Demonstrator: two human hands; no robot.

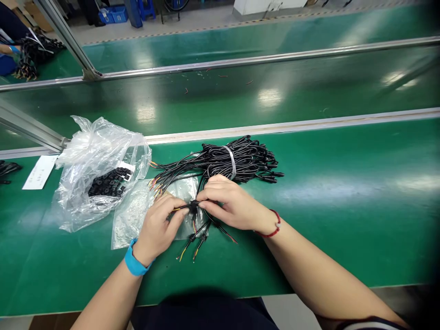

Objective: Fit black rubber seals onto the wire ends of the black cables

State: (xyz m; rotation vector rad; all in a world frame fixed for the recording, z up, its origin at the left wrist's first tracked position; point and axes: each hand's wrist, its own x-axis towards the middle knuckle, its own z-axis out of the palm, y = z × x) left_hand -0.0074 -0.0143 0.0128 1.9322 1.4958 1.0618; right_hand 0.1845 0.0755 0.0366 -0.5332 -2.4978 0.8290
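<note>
My left hand [161, 223] pinches a black cable near its end, where thin coloured wires come out. My right hand [232, 201] has its fingers closed at a small black grommet-like piece [194, 207] on the same cable, just right of the left fingertips. Below them, several cable ends [191, 238] with similar black pieces and bare coloured wires hang toward me. Behind the hands lies a bundle of black cables [237, 158], bound with a pale tie [231, 162]. Its connector ends point right, its stripped wire ends left.
At left, a clear plastic bag [99, 137] holds many small black parts [109, 182]. A flatter clear bag [129, 220] lies beside it, partly under the cables. A white paper slip [40, 172] and metal frame post [65, 34] stand farther left. Another person's hand [7, 49] is at upper left.
</note>
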